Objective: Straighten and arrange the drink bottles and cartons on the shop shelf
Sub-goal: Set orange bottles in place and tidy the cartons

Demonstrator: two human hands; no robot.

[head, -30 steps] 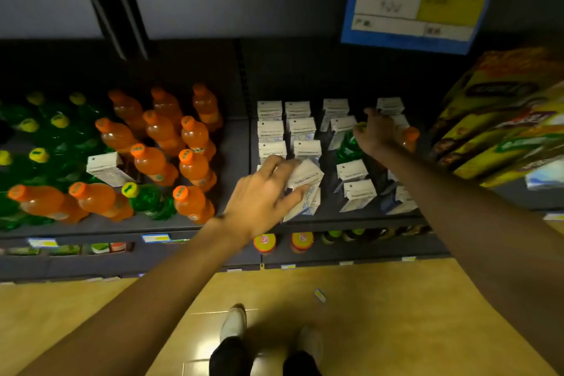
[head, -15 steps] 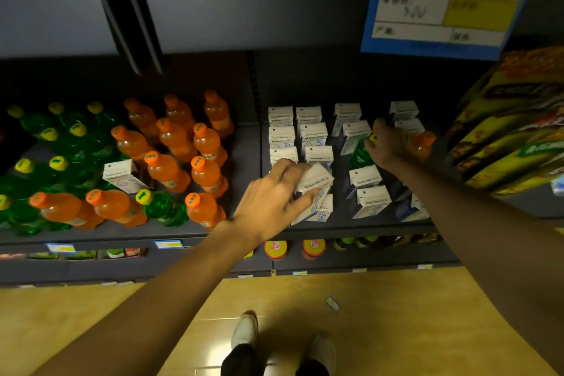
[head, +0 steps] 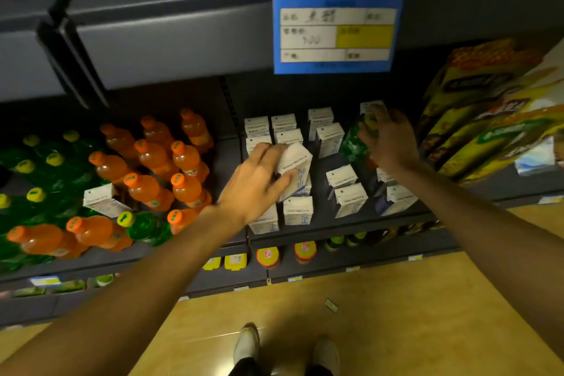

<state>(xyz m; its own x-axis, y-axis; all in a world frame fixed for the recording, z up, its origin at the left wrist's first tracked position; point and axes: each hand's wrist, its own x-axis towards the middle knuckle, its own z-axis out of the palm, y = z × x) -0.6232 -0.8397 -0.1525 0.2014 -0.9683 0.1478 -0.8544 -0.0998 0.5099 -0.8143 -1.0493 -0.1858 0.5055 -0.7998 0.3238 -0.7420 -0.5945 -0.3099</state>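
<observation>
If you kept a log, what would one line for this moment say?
left hand: gripping tilted white carton | right hand: on green bottle among cartons | stage: sorting unfinished

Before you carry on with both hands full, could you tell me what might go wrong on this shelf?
1. The left hand holds a tilted carton above the front cartons; setting it down carelessly could topple them.
2. The right hand grips a green bottle among the cartons; pulling it out may knock its neighbours.
3. A stray carton sits among the orange bottles and could be overlooked.
</observation>
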